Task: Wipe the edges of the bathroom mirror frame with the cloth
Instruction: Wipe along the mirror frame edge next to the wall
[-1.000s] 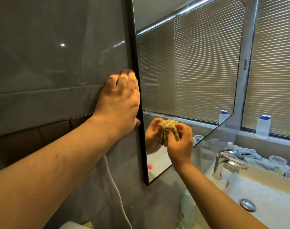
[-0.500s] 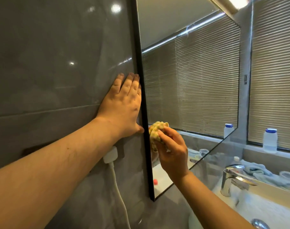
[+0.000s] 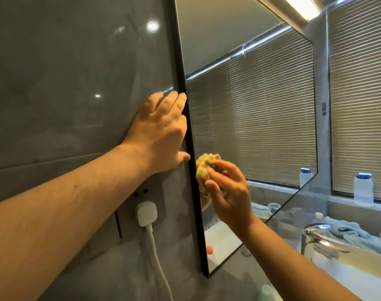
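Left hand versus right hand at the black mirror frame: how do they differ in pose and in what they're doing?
The left hand lies flat and open on the glossy grey wall tile, fingers straight beside the black mirror frame; the right hand curls its fingers round the bunched yellow-green cloth. The left hand sits higher and outside the frame; the right is lower, over the glass. Both are bare and close to the same vertical edge.

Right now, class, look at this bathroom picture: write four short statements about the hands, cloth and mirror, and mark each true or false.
1. The right hand holds the yellow cloth by the mirror frame. True.
2. The left hand grips the cloth. False: it lies flat on the wall beside the frame.
3. A white plug sits in a socket below the left hand. True.
4. The tap is running. False: no water shows.
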{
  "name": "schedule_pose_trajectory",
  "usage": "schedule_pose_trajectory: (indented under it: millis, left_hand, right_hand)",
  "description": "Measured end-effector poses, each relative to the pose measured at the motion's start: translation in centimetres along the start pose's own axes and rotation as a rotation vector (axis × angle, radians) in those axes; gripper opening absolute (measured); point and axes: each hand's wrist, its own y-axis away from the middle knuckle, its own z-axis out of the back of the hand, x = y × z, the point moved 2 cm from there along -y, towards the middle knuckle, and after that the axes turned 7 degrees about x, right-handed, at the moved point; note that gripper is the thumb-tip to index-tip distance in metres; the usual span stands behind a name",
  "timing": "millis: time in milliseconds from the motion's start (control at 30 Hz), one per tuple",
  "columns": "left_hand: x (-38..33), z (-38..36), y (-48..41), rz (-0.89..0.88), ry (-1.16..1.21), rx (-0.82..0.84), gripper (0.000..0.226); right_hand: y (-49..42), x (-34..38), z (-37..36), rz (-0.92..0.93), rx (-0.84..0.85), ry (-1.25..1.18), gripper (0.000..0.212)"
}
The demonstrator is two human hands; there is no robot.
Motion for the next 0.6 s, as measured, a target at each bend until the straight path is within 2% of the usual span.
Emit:
schedule_pose_trajectory:
  millis: [100, 200, 467, 600]
  left_hand:
    - [1.8, 0.6, -1.5, 0.084, -0.069, 0.075, 0.125]
    - [3.1, 0.7, -2.7, 0.093, -0.094, 0.129, 0.132]
    - [3.3, 0.2, -2.6, 0.068, -0.134, 0.097, 0.127]
    - [3.5, 0.4, -2.7, 0.054, -0.134, 0.104, 0.115]
  right_hand:
    - [1.2, 0.2, -0.4, 0.022, -0.003, -0.042, 0.034]
    - [0.3, 0.0, -1.1, 0.070, -0.001, -0.050, 0.030]
    - [-6.8, -0.8, -1.2, 0.167, -0.060, 0.031, 0.024]
    - [-12.0, -0.2, -0.6, 0.157, -0.087, 0.054, 0.027]
